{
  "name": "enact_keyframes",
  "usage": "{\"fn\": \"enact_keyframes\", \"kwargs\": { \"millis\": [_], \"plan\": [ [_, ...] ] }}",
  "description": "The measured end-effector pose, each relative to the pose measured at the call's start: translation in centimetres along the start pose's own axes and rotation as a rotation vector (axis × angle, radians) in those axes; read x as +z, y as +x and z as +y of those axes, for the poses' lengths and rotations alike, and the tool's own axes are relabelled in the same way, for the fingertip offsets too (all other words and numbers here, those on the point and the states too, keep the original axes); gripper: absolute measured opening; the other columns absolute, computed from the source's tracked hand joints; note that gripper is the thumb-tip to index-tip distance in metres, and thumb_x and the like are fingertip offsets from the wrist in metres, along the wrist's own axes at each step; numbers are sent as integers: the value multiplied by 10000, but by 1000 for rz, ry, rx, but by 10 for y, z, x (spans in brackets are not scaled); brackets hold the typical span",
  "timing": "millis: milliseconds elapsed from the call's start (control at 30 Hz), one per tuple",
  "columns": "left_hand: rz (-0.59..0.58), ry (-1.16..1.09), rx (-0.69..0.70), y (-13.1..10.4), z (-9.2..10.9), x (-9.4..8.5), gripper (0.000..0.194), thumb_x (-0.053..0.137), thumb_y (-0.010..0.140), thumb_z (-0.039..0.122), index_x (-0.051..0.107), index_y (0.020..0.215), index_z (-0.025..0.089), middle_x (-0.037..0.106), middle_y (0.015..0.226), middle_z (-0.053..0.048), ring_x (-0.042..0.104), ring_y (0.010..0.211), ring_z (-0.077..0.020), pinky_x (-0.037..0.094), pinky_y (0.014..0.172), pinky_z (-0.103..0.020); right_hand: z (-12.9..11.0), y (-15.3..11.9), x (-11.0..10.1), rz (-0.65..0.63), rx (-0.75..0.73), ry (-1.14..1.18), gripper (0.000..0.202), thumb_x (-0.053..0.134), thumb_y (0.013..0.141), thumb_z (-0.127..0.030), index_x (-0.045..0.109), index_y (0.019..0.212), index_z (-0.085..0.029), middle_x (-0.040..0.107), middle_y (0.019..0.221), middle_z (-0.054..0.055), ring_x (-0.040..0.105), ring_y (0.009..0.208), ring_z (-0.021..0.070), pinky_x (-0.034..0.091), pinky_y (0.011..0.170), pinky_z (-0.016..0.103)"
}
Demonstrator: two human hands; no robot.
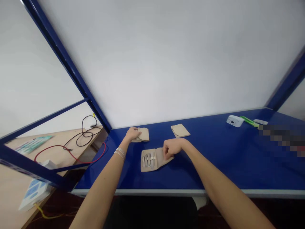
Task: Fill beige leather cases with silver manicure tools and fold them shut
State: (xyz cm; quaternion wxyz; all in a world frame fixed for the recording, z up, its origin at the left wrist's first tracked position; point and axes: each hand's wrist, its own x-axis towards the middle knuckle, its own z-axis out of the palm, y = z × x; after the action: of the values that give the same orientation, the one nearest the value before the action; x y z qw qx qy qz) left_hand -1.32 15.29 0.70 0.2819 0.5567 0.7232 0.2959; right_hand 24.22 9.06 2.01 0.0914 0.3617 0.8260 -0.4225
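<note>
In the head view, the open case (145,168) lies on the blue table (186,178), its tools (149,160) just left of the curled fingers of the right hand (173,146). Those fingers touch the flap (160,158); whether they pinch it or only press on it, I cannot tell. A light hold close to the flap's free edge would serve best, moving it about the crease without dragging the case or tugging the tools from their loops.

Farther off, the left hand (132,134) has its fingers on the left part of a folded case (145,135); whether they grasp it or merely rest there is unclear. Gentle, flat contact should keep its layers lined up.

Beyond the right fingers sits another folded case (180,130), untouched. The white camera (235,121) is well off to their right, beside a green strip (249,121).
</note>
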Motion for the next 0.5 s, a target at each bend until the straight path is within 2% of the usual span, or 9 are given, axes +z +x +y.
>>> {"fn": "enact_keyframes", "kwargs": {
  "millis": [267, 400, 500],
  "plan": [
    [17, 198, 24, 1, 6, -4, 476, 749, 633, 245, 701, 1083, 99, 754, 894, -127, 693, 750, -212, 487, 648, -243, 0, 0, 0, 0, 9, 10, 243, 721, 607, -304, 771, 759, -122, 632, 566, -9, 539, 570, 116, 403, 586, 220],
    [-9, 279, 16, -1, 9, -7, 441, 729, 650, 270, 708, 1056, 98, 743, 747, -110, 683, 627, -221, 488, 641, -273, 2, 1, 0, 3, 10, 8, 267, 729, 601, -325, 771, 761, -116, 638, 582, -1, 538, 573, 118, 401, 585, 223],
    [-11, 320, 17, -3, 11, -10, 422, 718, 655, 253, 707, 1046, 96, 721, 657, -103, 691, 639, -231, 492, 687, -280, 4, 2, 0, -5, 3, 2, 280, 714, 612, -314, 776, 794, -111, 644, 596, 3, 543, 580, 116, 408, 595, 218]
  ]
}}
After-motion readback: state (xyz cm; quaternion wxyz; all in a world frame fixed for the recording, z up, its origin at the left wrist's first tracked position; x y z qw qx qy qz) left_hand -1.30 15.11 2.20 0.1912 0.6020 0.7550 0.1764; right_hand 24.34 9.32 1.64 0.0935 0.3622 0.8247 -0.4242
